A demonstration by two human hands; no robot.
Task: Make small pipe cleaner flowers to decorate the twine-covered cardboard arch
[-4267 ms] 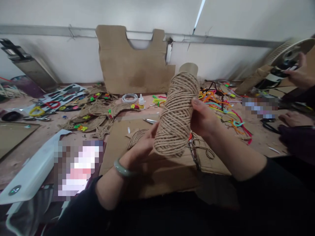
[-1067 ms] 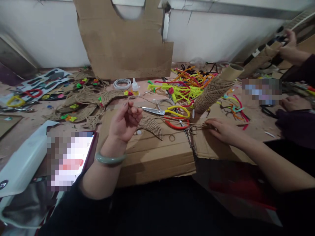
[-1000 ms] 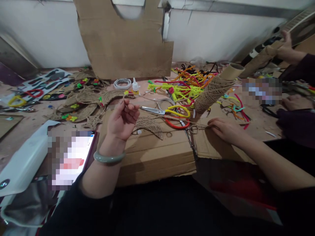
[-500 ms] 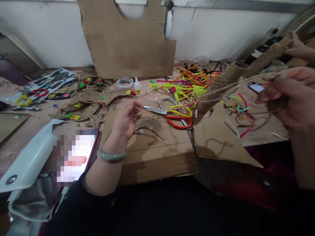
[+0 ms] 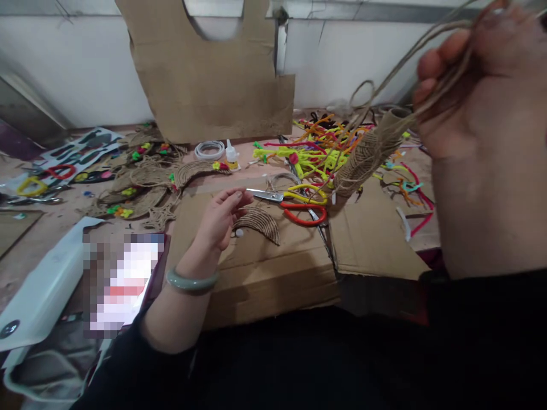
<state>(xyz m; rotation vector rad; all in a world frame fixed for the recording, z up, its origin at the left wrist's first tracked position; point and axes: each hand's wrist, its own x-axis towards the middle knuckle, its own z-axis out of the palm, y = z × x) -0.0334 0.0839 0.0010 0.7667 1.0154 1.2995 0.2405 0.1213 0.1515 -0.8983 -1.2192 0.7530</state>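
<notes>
My right hand (image 5: 478, 102) is raised close to the camera at the upper right, its fingers closed on several strands of jute twine (image 5: 384, 74). The strands run down to a twine spool (image 5: 365, 156) that lies tilted on the table. My left hand (image 5: 220, 219), with a green bangle on the wrist, hovers over a flat cardboard sheet (image 5: 265, 262). Its fingertips are pinched together on what looks like the thin twine end. Just right of it lies a woven twine crescent (image 5: 258, 223).
Scissors (image 5: 294, 205) with red and yellow handles lie beyond the crescent. Coloured pipe cleaners (image 5: 307, 151) are heaped behind them. A glue bottle (image 5: 231, 154), a white tape ring (image 5: 209, 150), twine shapes (image 5: 145, 182) and a cut cardboard panel (image 5: 205, 74) stand further back.
My right hand has left the cardboard and risen towards the camera, drawing twine off the spool. My left hand has stayed in place with its pinch.
</notes>
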